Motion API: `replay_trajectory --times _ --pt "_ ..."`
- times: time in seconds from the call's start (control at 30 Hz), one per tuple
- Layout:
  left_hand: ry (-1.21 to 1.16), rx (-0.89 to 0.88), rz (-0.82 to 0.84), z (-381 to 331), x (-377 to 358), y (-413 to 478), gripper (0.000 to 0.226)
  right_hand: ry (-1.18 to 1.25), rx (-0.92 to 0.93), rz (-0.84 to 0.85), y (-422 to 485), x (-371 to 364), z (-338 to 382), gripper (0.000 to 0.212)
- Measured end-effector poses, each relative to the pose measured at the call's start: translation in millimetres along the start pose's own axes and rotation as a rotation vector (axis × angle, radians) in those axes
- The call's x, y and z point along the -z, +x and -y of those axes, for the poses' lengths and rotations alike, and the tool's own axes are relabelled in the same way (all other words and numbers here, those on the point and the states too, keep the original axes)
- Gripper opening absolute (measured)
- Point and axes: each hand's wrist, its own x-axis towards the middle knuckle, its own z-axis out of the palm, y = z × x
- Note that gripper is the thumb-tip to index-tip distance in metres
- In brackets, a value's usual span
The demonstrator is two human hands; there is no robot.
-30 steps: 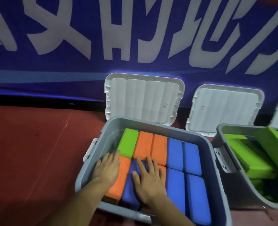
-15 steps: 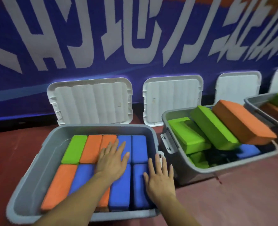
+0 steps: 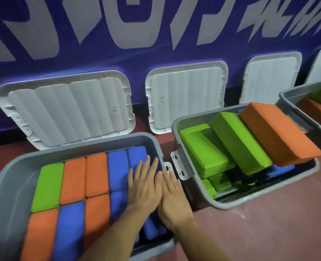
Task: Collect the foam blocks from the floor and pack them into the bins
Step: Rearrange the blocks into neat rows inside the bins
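Both hands lie flat, fingers straight, holding nothing. The left hand (image 3: 143, 187) presses the blue blocks (image 3: 118, 166) packed in the near bin (image 3: 7, 178); the right hand (image 3: 173, 200) rests beside it by the rim. The foam looks light, soft and grippy, so it is best pinched across its long sides. An orange block (image 3: 276, 132) lies tilted atop the next bin (image 3: 231, 205).

My left hand (image 3: 143, 187) and right hand (image 3: 174, 200) hide parts of the blue blocks (image 3: 118, 166); the picture's right edge cuts off the far bin (image 3: 287, 97).
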Motion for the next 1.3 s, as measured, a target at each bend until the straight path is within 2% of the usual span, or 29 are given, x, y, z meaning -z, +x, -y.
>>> replay_trajectory --times 0.1,0.27,0.43,0.53,0.63,0.7,0.8,0.9,0.97,1.03,1.17,1.3 --pt "0.015 0.074 0.114 -14.3 15.5 -5.0 0.08 0.077 -0.037 0.109 -6.3 19.0 0.2 0.066" --pt "0.032 0.007 0.109 -76.2 48.5 -5.7 0.072 0.084 -0.134 0.059 -29.2 118.3 -26.0 0.06" --pt "-0.014 -0.008 0.096 -186.1 43.9 6.1 0.066 0.053 -0.12 -0.116 -52.2 231.3 -109.0 0.056" --pt "-0.046 0.008 0.094 -259.3 20.9 19.6 0.07 0.043 -0.075 -0.236 -56.8 282.4 -175.1 0.053" --pt "-0.1 0.046 0.047 -328.9 -8.7 34.2 0.074 0.102 -0.16 -0.355 -52.9 319.2 -242.9 0.054" --pt "-0.159 0.102 -0.006 -370.0 -28.5 40.5 0.073 0.158 -0.264 -0.324 -48.5 335.7 -282.5 0.062" --pt "-0.239 0.188 -0.016 -414.9 -62.0 52.2 0.086 0.223 -0.395 -0.155 -38.4 347.1 -335.3 0.076" --pt "-0.375 0.272 -0.014 -440.2 -86.9 57.7 0.087 0.542 -0.467 0.039 -33.8 334.8 -364.9 0.092" --pt "-0.51 0.3 -0.036 -449.4 -90.2 54.1 0.082 0.605 -0.468 0.056 -34.9 326.6 -368.5 0.097" --pt "-0.546 0.263 -0.071 -452.4 -84.3 49.8 0.082 0.597 -0.464 -0.003 -41.8 325.0 -365.8 0.091" --pt "-0.53 0.177 -0.122 -436.1 -47.7 11.4 0.078 0.71 -0.403 -0.136 -77.1 336.8 -329.6 0.083" --pt "-0.472 0.116 -0.223 -400.7 -5.0 -55.2 0.069 0.726 -0.384 -0.111 -114.1 338.8 -270.0 0.074"
